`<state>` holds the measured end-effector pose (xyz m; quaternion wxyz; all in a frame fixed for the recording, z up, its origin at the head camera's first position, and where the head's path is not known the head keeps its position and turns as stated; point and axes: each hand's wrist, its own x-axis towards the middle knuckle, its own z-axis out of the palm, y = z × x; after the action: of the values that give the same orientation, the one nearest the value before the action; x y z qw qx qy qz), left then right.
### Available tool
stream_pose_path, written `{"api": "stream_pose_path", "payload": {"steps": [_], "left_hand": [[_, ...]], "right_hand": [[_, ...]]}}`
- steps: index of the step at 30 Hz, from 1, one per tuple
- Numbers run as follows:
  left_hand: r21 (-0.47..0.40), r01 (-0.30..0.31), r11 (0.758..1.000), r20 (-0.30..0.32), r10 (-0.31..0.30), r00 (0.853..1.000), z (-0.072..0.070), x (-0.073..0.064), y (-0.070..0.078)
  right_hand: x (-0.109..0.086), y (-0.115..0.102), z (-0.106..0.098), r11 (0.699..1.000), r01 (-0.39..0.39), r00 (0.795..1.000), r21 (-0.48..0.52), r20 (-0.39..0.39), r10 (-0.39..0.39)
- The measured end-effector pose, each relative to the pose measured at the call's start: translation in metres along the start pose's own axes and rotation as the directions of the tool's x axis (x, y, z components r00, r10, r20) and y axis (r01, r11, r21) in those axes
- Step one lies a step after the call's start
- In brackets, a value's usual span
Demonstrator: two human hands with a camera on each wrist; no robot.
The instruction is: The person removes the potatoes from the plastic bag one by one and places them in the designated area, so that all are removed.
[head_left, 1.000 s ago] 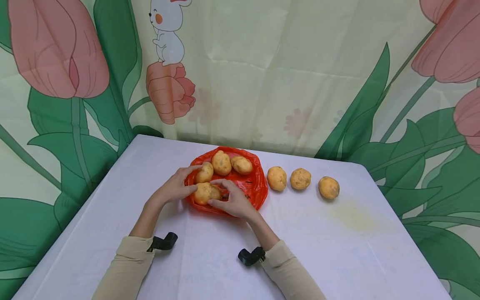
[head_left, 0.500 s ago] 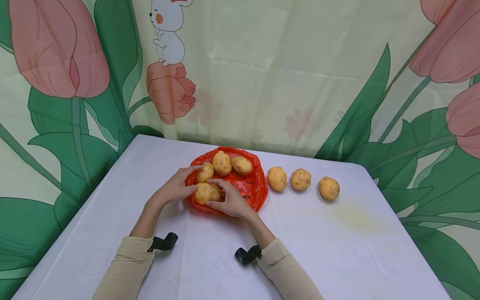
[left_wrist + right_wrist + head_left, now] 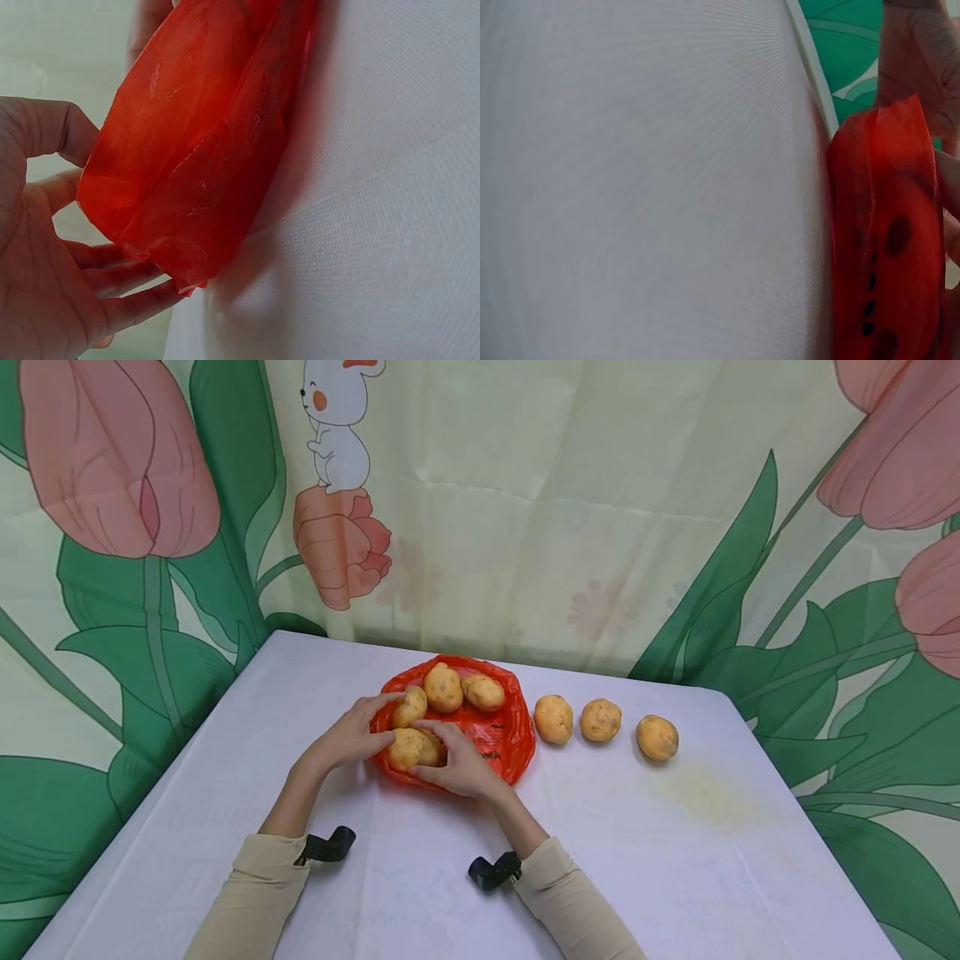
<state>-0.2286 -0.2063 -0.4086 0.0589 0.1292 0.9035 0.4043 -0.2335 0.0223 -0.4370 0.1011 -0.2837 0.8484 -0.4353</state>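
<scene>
In the head view, a red plastic bag (image 3: 517, 752) lies with its mouth spread and rim rolled down, several potatoes inside. My left hand (image 3: 347, 733) rests at the bag's left rim, fingers near the left potato (image 3: 410, 706) and thumb touching the front potato (image 3: 407, 749). In the left wrist view its fingers (image 3: 142, 304) lie fairly straight against the bag's outer side. My right hand (image 3: 467, 762) reaches inside and holds the front potato between thumb and fingers. Two more potatoes, a round one (image 3: 443, 687) and an oval one (image 3: 483, 692), sit along the back.
Three loose potatoes form a row right of the bag: a near one (image 3: 553, 719), a middle one (image 3: 601, 720) and a far one (image 3: 657, 738). A white cloth (image 3: 420, 877) covers the table. Behind hangs a curtain (image 3: 510, 527) printed with tulips and a rabbit.
My right hand has shifted slightly left around the front potato, its wrist moving left too. The left hand and the other potatoes stay in place.
</scene>
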Motion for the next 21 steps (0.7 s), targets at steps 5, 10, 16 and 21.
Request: {"api": "stream_pose_path", "payload": {"steps": [5,10,16,21], "left_hand": [[0.000,-0.002,1.000,0.003,0.002,1.000,0.0003,0.0003,-0.0007],[0.005,-0.013,1.000,0.000,0.013,1.000,-0.0001,-0.0002,-0.0007],[0.005,-0.015,1.000,-0.003,0.015,1.000,0.0007,0.0001,-0.0015],[0.003,-0.007,1.000,0.001,0.007,1.000,0.0009,0.0005,-0.0015]], "right_hand": [[-0.0004,-0.0013,0.0001,1.000,-0.006,1.000,-0.001,-0.005,0.006],[-0.0007,-0.0016,-0.0002,1.000,0.001,1.000,-0.005,-0.028,-0.001],[-0.0012,0.0000,0.0014,0.999,0.009,0.998,-0.039,-0.060,-0.011],[-0.0026,0.0028,0.0019,0.999,0.020,0.997,-0.046,-0.076,-0.023]]}}
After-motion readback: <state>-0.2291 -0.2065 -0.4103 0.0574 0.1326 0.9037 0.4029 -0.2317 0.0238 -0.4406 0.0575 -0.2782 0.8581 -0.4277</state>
